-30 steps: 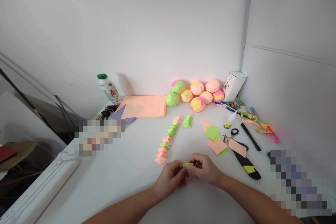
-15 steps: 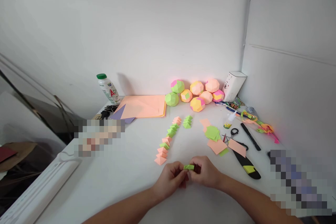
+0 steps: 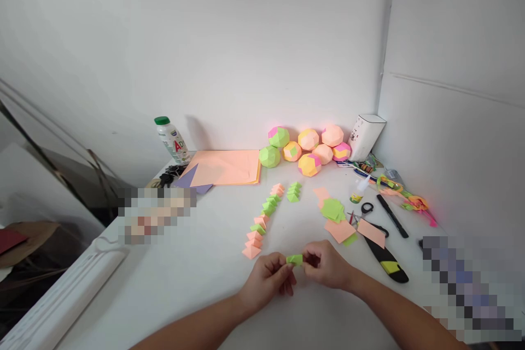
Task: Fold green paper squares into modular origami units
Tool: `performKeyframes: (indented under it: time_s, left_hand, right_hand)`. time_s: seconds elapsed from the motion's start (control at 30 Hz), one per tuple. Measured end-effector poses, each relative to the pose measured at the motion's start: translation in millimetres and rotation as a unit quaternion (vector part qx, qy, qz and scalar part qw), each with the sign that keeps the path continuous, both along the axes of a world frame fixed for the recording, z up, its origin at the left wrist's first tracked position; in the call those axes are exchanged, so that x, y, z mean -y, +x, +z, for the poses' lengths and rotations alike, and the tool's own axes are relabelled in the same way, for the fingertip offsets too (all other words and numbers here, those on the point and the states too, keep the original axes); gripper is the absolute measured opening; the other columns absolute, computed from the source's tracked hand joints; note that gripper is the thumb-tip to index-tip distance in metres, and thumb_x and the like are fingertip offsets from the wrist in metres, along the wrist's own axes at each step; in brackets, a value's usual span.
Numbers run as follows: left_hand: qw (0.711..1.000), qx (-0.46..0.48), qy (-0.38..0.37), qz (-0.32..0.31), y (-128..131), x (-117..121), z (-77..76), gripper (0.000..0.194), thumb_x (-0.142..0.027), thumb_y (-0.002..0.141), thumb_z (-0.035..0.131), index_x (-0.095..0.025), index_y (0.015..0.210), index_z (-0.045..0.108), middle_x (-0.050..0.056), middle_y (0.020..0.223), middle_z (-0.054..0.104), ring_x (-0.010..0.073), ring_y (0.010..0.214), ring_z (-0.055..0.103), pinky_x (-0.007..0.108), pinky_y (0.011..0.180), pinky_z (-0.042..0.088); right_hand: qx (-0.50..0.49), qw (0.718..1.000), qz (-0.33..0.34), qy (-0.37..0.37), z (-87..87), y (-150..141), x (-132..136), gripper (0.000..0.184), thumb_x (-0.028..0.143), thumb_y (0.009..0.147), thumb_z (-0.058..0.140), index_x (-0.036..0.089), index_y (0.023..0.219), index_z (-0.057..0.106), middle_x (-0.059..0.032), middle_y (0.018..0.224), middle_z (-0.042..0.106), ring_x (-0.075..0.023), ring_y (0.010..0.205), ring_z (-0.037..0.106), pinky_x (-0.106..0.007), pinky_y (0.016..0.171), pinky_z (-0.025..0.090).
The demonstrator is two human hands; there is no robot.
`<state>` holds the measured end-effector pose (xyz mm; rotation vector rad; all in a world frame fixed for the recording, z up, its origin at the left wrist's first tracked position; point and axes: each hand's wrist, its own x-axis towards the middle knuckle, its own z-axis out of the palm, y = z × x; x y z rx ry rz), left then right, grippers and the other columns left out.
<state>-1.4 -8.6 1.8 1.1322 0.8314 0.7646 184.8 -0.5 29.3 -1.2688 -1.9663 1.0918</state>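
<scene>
A small folded piece of green paper point(image 3: 294, 259) is stretched between my two hands, just above the white table. My left hand point(image 3: 268, 279) pinches its left end between thumb and index finger. At the other end, the fingertips of my right hand point(image 3: 328, 265) are closed on the paper's right edge. Beyond my left hand runs a slanted row of folded paper units, peach ones point(image 3: 251, 251) and green ones point(image 3: 269, 206). A shorter stack of green folded units point(image 3: 293, 192) stands to the right of that row.
Loose paper squares point(image 3: 333, 209), scissors point(image 3: 366, 208), a glue bottle point(image 3: 357, 192), a box cutter point(image 3: 388, 262) and a black pen point(image 3: 392, 216) lie on the right. Faceted paper balls point(image 3: 309, 164) line the wall near peach sheets point(image 3: 225, 167) and a white bottle point(image 3: 173, 142).
My right hand has shifted slightly right, its fingers now at the edge of the green paper. More of the paper shows between the hands. The left hand has barely moved.
</scene>
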Motion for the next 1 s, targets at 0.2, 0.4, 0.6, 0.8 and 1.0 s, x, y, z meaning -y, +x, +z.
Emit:
performKeyframes:
  time_s: [0.2,0.4,0.6,0.8,1.0]
  left_hand:
    - [1.0,0.01,0.01,-0.018,-3.6,-4.5,1.7,0.04,-0.049,0.084,0.052,-0.012,0.07,0.06,0.002,0.05,0.063,0.0095,0.042,0.052,0.022,0.048,0.043]
    - [0.999,0.04,-0.008,-0.009,-3.6,-4.3,6.8,0.039,-0.048,0.085,0.05,-0.013,0.072,0.059,0.002,0.057,0.063,0.011,0.046,0.055,0.023,0.048,0.043]
    - [0.999,0.046,-0.021,0.009,-0.9,-5.2,11.8,0.036,-0.049,0.082,0.054,-0.014,0.074,0.057,0.0,0.059,0.062,0.0084,0.041,0.052,0.022,0.046,0.041]
    - [0.998,0.057,-0.016,0.017,-2.2,-6.6,8.8,0.035,-0.048,0.079,0.059,-0.015,0.091,0.06,-0.003,0.063,0.057,0.0075,0.044,0.05,0.022,0.047,0.038]
    - [0.999,0.047,-0.017,0.0,-1.3,-5.6,3.4,0.041,-0.049,0.077,0.061,-0.016,0.099,0.057,-0.005,0.059,0.053,0.0062,0.041,0.045,0.021,0.043,0.034]
  right_hand:
    - [-0.101,0.995,-0.008,0.0,-1.0,-3.1,0.8,0.002,0.016,0.073,0.053,0.017,0.073,0.051,0.002,0.06,0.054,-0.0098,0.05,0.05,-0.021,0.049,0.042]
    - [-0.116,0.992,0.031,0.047,-3.4,-1.5,1.2,0.006,0.014,0.08,0.049,0.017,0.079,0.054,-0.0004,0.067,0.057,-0.0108,0.055,0.057,-0.022,0.052,0.046]
    - [-0.072,0.975,0.085,0.194,-4.5,-0.6,0.3,0.011,0.011,0.081,0.047,0.018,0.083,0.056,-0.0033,0.074,0.058,-0.0118,0.063,0.055,-0.023,0.059,0.048]
    - [-0.02,0.954,0.132,0.27,-4.6,0.8,-1.5,0.016,0.012,0.086,0.044,0.017,0.088,0.059,-0.0082,0.081,0.06,-0.0147,0.073,0.058,-0.025,0.065,0.05]
    - [0.035,0.945,0.15,0.287,-7.2,1.9,-2.4,0.019,0.011,0.088,0.041,0.016,0.088,0.059,-0.0077,0.08,0.059,-0.0144,0.071,0.056,-0.024,0.063,0.048]
